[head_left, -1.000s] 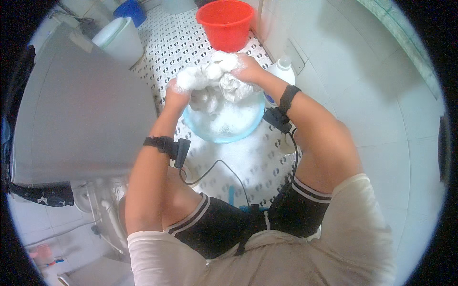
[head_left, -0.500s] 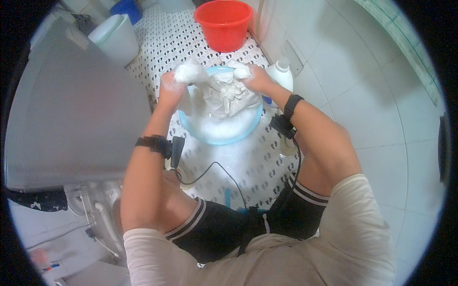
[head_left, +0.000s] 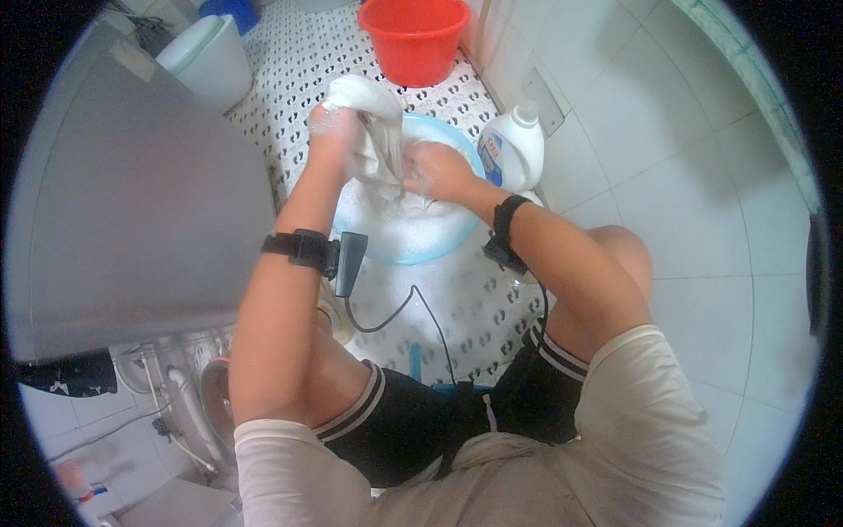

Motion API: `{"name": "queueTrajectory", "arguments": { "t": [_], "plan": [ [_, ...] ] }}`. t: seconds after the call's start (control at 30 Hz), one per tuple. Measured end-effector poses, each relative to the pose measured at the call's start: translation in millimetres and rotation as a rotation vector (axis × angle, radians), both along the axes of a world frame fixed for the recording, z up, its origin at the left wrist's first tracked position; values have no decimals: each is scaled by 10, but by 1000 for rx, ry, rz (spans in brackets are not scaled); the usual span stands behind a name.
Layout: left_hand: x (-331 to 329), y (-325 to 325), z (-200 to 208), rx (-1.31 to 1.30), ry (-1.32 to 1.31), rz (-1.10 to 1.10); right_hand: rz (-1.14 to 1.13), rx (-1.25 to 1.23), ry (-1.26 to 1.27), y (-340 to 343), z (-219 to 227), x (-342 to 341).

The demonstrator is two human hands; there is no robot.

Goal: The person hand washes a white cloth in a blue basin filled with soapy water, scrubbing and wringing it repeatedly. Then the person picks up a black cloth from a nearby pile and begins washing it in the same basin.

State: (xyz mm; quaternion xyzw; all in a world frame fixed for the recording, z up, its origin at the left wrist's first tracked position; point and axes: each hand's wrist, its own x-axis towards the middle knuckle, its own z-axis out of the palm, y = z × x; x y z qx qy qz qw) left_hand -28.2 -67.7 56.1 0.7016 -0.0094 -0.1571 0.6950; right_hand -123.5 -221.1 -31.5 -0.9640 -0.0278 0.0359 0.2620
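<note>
A wet white cloth [head_left: 379, 140], probably a garment, hangs bunched over a light blue basin [head_left: 458, 130] full of suds [head_left: 399, 233]. My left hand [head_left: 332, 136] is closed on the cloth at the basin's far left, with foam on the knuckles and a fold of fabric draped over it. Lower and to the right, my right hand [head_left: 432, 169] is closed with its fingers against the hanging part of the cloth. Its fingertips are partly hidden by foam and blur. A white detergent bottle [head_left: 516, 149] stands right of the basin, close to my right wrist.
A red bucket [head_left: 414, 44] stands beyond the basin on the footprint-patterned floor [head_left: 294, 53]. On the left is a large grey panel [head_left: 140, 211], with a white bin [head_left: 209, 66] behind it. White tiled wall [head_left: 694, 202] rises on the right. A cable [head_left: 430, 321] hangs between my forearms.
My right hand has moved left and nearer me, from the basin's far right edge to its middle. The cloth, spread between both hands before, now hangs mostly from my left hand.
</note>
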Motion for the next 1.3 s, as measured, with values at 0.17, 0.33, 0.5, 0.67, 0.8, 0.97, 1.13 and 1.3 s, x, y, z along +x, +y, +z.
{"name": "queueTrajectory", "arguments": {
  "t": [0.17,0.33,0.5,0.67,0.8,0.97,1.13,1.3],
  "plan": [
    [306,190,-64,-395,176,-45,-153,114,-148,65,-410,-47],
    [302,208,-10,-498,270,-119,-203,-9,-217,-58,-626,8],
    [271,217,82,-370,100,76,-235,353,-318,-183,-464,93],
    [190,454,77,214,-400,130,-374,527,-341,-299,-26,207],
    [121,498,-6,516,-591,-214,-387,455,-569,-262,385,270],
    [24,260,-426,431,-632,-537,-212,642,-515,-94,662,370],
    [-128,174,-645,306,-449,-537,-175,529,-475,34,916,311],
    [176,393,-708,604,-387,-639,-41,319,-446,-209,750,220]
  ]
}}
